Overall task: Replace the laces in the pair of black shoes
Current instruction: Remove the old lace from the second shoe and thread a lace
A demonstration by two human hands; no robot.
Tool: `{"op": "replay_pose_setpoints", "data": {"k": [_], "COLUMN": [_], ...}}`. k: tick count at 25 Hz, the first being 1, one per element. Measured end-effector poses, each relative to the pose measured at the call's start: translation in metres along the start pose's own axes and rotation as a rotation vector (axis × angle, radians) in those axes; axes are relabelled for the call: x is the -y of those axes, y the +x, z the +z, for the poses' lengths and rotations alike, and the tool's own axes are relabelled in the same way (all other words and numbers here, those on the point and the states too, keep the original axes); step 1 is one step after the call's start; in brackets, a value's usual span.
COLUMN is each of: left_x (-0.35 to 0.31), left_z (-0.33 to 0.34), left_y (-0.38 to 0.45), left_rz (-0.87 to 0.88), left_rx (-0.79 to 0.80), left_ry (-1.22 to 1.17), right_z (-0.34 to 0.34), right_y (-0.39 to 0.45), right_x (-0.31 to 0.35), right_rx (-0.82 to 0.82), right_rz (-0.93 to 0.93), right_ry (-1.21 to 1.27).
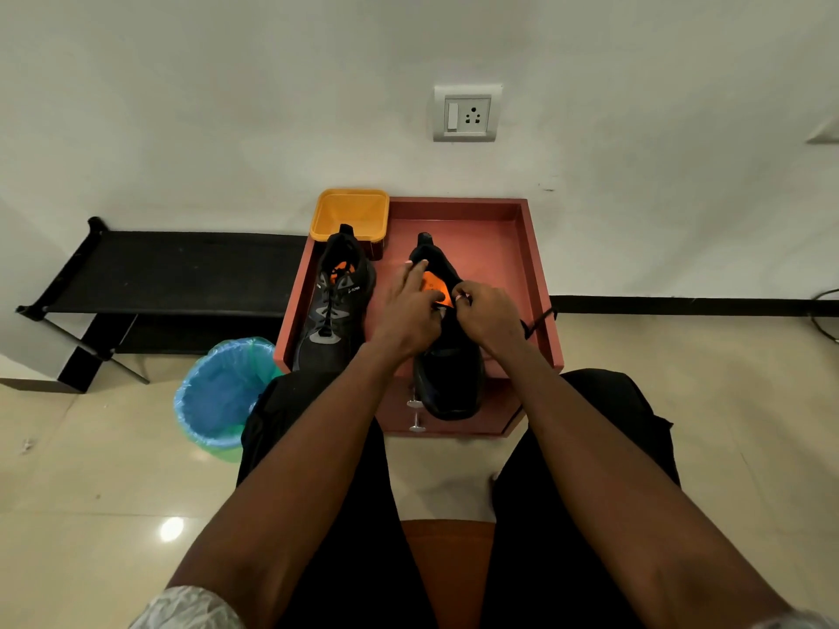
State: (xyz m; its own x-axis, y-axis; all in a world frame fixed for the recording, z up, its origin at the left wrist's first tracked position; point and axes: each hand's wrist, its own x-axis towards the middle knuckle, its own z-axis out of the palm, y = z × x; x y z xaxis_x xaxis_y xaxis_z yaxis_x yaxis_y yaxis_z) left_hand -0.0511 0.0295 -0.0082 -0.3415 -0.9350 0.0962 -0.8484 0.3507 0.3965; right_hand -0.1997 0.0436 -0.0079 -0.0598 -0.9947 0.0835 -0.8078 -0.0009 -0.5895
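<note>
At frame centre the right shoe (447,379) lies lengthwise, toe overhanging the counter's (535,283) near edge, heel toward the wall. Left hand (408,311), fingers straight, rests on its opening; right hand (488,313) pinches a lace (538,320) trailing right. Beside it, left, the laced shoe (333,306) points likewise. Behind it sits a yellow tub (350,213), empty.

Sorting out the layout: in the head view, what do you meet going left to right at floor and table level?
Black rack → blue bin → laced shoe → left hand → right hand → lace end.
</note>
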Motion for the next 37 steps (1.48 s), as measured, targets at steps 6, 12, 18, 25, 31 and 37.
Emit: {"op": "replay_pose_setpoints", "data": {"k": [6,12,18,25,31,37], "left_x": [0.002,-0.002,0.010,-0.008,0.005,0.029], "left_z": [0.012,-0.043,-0.040,-0.005,-0.016,-0.017], "left_y": [0.009,0.001,0.001,-0.003,0.000,0.001], "left_rz": [0.054,-0.586,-0.500,-0.404,-0.466,-0.602], "left_rx": [0.082,-0.808,-0.656,-0.045,0.055,0.080], "left_ry": [-0.170,-0.802,-0.313,-0.315,-0.328,-0.545], "right_z": [0.000,0.001,0.005,0.013,0.010,0.005], "right_y": [0.001,0.001,0.001,-0.002,-0.002,0.001], "right_x": [-0.002,-0.004,0.000,-0.003,-0.005,-0.015], "right_rx": [0.013,-0.019,0.005,-0.002,0.058,0.017], "right_rz": [-0.004,0.007,-0.024,0.004,0.056,0.180], "right_ry": [0.017,0.023,0.023,0.034,0.152,0.390]}}
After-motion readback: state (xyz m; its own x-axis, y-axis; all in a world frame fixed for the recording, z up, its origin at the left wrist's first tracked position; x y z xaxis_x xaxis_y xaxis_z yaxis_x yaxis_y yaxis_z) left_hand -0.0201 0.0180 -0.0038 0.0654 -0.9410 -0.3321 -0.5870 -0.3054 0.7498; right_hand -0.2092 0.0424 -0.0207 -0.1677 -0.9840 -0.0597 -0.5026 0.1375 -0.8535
